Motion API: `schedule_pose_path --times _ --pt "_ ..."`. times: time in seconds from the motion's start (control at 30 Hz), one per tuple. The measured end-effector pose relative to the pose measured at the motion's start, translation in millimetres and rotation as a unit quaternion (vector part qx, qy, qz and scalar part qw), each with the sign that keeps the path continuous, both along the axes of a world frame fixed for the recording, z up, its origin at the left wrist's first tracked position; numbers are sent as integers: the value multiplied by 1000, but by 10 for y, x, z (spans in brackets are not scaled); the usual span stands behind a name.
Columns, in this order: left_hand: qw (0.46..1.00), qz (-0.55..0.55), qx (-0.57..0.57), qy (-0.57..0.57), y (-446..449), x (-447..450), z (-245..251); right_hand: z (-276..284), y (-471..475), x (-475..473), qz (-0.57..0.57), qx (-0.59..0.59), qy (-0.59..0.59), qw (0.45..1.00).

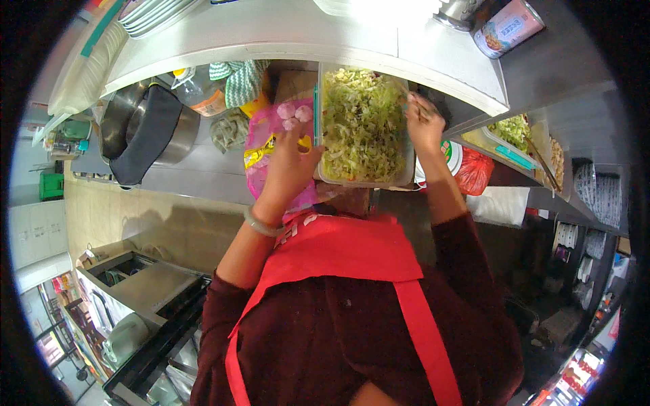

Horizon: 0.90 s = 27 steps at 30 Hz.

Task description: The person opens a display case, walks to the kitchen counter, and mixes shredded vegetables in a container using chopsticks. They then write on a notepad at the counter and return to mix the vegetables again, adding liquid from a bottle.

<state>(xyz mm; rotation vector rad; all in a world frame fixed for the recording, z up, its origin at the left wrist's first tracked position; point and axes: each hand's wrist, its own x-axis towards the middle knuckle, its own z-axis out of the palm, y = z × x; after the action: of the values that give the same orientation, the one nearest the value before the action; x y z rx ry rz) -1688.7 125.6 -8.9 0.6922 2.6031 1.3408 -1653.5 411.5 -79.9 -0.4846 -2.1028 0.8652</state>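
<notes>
A clear plastic container [409, 175] full of shredded pale-green vegetable lies in front of me. My left hand [292, 157] is at its left side over a pink plastic bag [259, 129], thumb by the container's rim and fingers just below several garlic bulbs [294, 112]. The thumb and fingers are apart; whether the thumb touches the rim is unclear. At the container's upper right corner, my right hand [425, 122] has its fingers closed round a thin utensil, perhaps chopsticks [402, 89], whose far end points to the vegetable.
A white shelf edge [304, 51] overhangs the container's far end. Metal pots with a dark cloth [150, 134], a plastic bottle [203, 94] and a striped cloth [241, 81] stand left. To the right are a white round lid [454, 157], a red bag [475, 170] and another vegetable container [508, 132].
</notes>
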Motion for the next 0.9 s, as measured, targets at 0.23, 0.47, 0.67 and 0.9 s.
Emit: schedule_pose_path --times 0.23,0.47,0.67,0.9 --pt "984 -81 -83 -135 87 64 -979 -84 -160 -370 31 -173 -92 980" --pt "982 -73 -108 -139 124 79 -851 21 -587 30 192 2 1 981" --pt "988 -78 -66 -115 87 99 -953 -42 -82 -48 52 -192 -39 979" --pt "988 -85 -60 -110 82 98 -974 -3 -76 -238 -23 -308 -35 950"
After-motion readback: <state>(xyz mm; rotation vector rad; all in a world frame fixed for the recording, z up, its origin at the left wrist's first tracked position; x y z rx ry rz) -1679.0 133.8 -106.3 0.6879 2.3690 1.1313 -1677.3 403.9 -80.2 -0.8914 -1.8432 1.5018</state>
